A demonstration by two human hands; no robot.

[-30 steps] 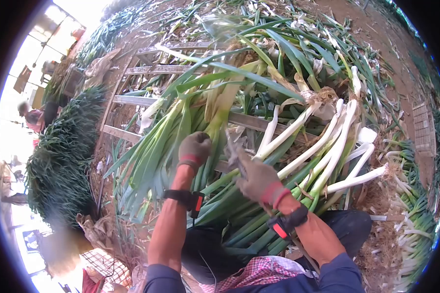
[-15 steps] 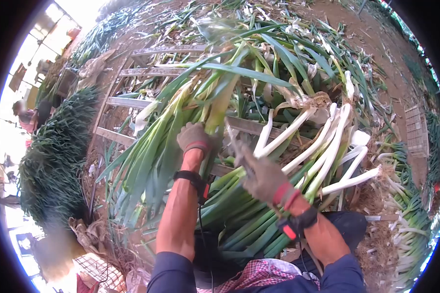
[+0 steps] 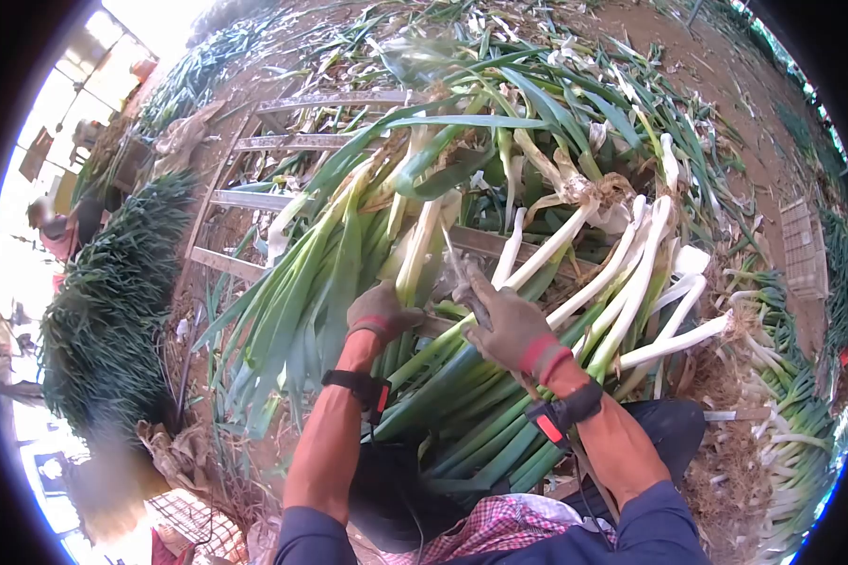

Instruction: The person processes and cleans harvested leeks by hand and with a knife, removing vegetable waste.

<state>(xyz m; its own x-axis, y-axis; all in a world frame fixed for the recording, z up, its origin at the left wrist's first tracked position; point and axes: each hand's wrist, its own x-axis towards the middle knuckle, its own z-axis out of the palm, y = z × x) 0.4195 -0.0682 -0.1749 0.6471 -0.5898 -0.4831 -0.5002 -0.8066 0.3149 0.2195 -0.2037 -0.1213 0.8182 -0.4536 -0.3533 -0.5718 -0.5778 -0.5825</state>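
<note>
My left hand point(image 3: 383, 312), in a grey-brown glove, is just below a pale peeled leaf sheath point(image 3: 418, 250). Its thumb stands apart from the fingers, which are partly hidden. To the right, my gloved right hand point(image 3: 511, 327) is closed around a grey air blow gun point(image 3: 464, 282) with a thin nozzle pointing up and a hose trailing along the forearm. Long green onions point(image 3: 631, 282) with white stalks lie beside that hand, their green leaves point(image 3: 481, 414) spread across my lap. Loose green leaves point(image 3: 301, 259) droop to the left of my left hand.
A slatted frame point(image 3: 254, 200) lies under the leaves. A tall bundle of green onions point(image 3: 113, 301) stands at left, with another person point(image 3: 61, 231) behind it. More onions point(image 3: 787, 452) are stacked at right near a plastic crate point(image 3: 803, 250). Leaf scraps litter the ground.
My left hand has moved down, away from the leaves it was at, and its thumb now points right. My right hand has shifted slightly, still holding the blow gun.
</note>
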